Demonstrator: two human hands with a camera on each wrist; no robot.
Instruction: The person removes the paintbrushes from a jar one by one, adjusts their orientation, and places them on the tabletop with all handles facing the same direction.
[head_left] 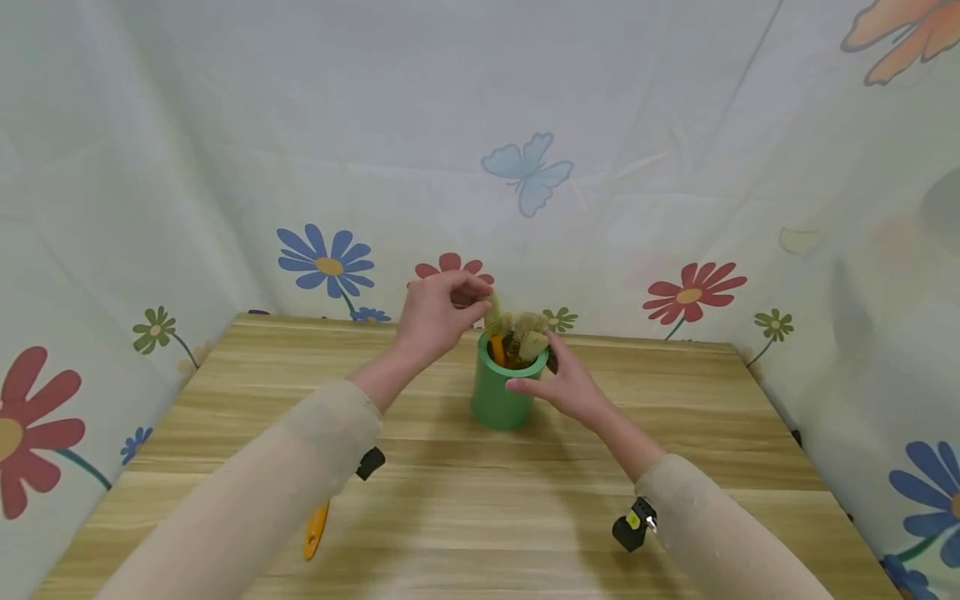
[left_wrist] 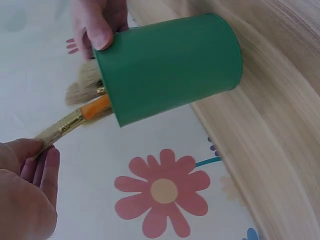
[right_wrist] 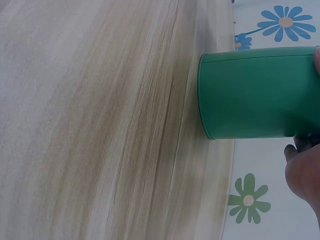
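Note:
A green cylindrical pot [head_left: 501, 402] stands upright on the wooden table, holding several paintbrushes with their pale bristles [head_left: 532, 333] up. My left hand [head_left: 438, 312] pinches one paintbrush [left_wrist: 75, 119] by its bristle end, between thumb and fingers. This brush has a gold ferrule and an orange handle, whose lower part is hidden inside the pot. My right hand [head_left: 572, 387] grips the pot near its rim from the right, thumb on the front and fingers around the side. Only part of the right hand shows in the right wrist view, at the edge.
An orange handle [head_left: 317, 531] lies on the wooden table [head_left: 480, 517], partly covered by the left sleeve. Behind the table hangs a pale cloth [head_left: 600, 242] printed with flowers and butterflies. Both wrists carry small black cameras [head_left: 632, 527].

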